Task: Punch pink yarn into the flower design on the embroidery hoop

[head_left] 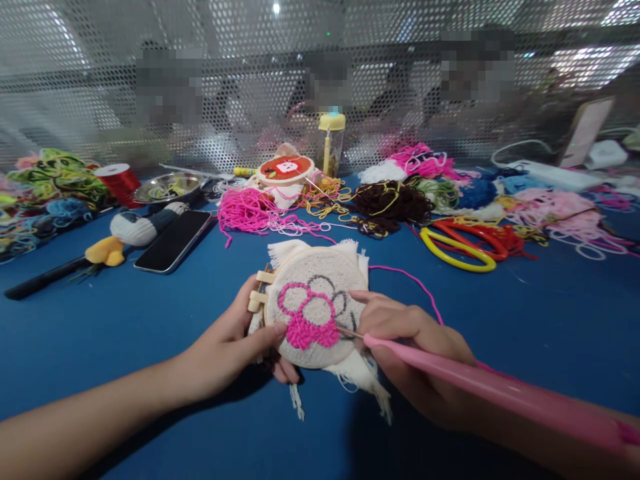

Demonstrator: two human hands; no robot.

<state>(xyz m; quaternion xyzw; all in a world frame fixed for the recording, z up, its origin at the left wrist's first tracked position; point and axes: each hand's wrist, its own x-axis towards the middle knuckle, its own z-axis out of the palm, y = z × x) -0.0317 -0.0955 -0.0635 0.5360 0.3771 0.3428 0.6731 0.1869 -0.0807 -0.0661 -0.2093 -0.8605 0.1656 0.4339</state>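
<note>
My left hand (255, 340) grips the left edge of a round embroidery hoop (273, 327), thumb on top and fingers beneath. Stretched in it is pale fabric (320, 267) with a dark drawn flower; pink loops (306, 332) fill its lower part and pink lines trace two rounded shapes. My right hand (413, 340) is closed around a pink punch needle (450, 367), its index finger reaching out over the fabric. The metal tip meets the cloth at the right end of the pink loops. Pink yarn (413, 279) trails from behind the hoop's right side toward my right hand.
A phone (175, 241), metal dish (170, 188), red thread spool (120, 183) and knitted figure (135, 230) lie left. Behind stand another hoop (287, 170) and a bottle (331, 143) among yarn heaps (393, 203). Yellow scissor-like handles (457, 250) lie right. Perforated metal panels (240, 80) close the back.
</note>
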